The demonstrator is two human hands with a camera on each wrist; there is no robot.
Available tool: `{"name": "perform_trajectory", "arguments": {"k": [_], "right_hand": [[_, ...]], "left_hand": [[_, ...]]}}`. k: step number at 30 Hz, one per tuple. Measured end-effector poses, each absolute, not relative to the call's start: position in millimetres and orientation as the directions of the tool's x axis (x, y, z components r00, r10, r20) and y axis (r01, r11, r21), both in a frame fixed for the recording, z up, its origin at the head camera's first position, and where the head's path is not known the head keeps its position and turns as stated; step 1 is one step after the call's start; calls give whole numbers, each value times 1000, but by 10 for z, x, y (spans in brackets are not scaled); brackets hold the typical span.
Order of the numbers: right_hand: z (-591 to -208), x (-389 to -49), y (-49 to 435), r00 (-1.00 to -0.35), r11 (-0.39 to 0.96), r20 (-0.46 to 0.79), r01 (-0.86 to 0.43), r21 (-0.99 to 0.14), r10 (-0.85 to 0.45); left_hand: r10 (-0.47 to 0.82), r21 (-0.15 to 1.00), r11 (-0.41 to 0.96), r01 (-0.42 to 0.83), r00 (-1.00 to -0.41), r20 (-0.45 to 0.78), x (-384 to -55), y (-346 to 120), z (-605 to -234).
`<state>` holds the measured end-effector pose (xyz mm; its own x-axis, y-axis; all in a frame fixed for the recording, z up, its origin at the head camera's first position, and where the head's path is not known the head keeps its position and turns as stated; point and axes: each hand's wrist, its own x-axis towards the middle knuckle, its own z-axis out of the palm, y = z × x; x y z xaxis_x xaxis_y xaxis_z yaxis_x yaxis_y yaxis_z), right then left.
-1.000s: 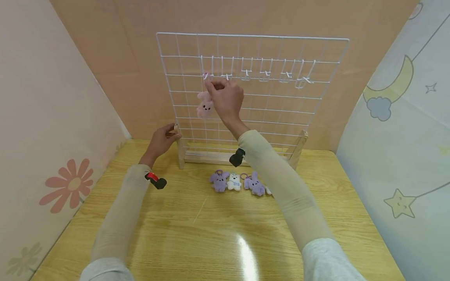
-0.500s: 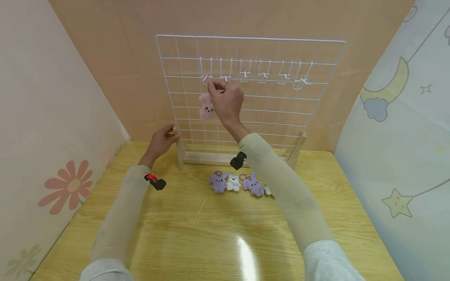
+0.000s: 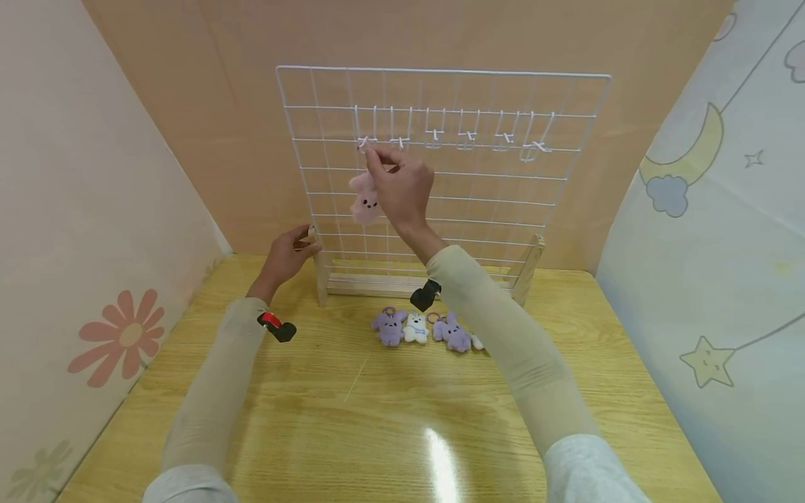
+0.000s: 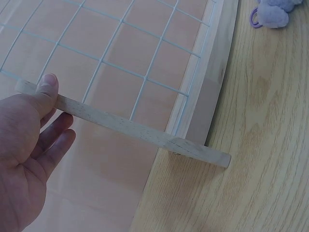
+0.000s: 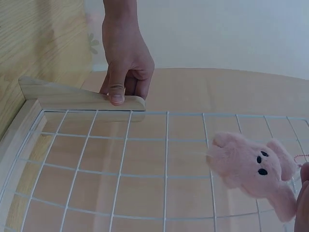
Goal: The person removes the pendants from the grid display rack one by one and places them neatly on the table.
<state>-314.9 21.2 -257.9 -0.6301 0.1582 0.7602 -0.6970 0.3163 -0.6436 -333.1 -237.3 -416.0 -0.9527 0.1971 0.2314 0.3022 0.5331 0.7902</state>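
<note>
A pink plush bunny keychain [image 3: 364, 198] hangs from my right hand [image 3: 402, 183], whose thumb and forefinger pinch it near its top by the leftmost white hook [image 3: 365, 140]. In the right wrist view the bunny [image 5: 251, 166] shows dark eyes and a pink bead chain; the fingers are mostly cut off at the edge. Whether its ring sits on the hook I cannot tell. My left hand [image 3: 286, 257] grips the upper end of the left wooden upright [image 4: 120, 124], with the thumb on one side and fingers on the other. That upright supports the white wire grid [image 3: 440, 175].
Several more white hooks [image 3: 467, 136] line the grid to the right. On the wooden table [image 3: 302, 405] before the stand lie a purple plush [image 3: 390, 328], a white bear plush [image 3: 416, 328], another purple plush [image 3: 453, 334] and a white one partly behind the right arm.
The bunny has swung a little below my right hand, which stays near the leftmost hook. My left hand keeps its hold on the upright. The head view has shifted slightly.
</note>
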Motion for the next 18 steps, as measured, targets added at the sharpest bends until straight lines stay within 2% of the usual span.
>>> {"name": "perform_trajectory", "arguments": {"k": [18], "right_hand": [[-2512,-2926,282,-584,315,807,-752,-578,88]], "left_hand": [[197,791,535,295,-955,223,-3312,-2373,-4150]]}}
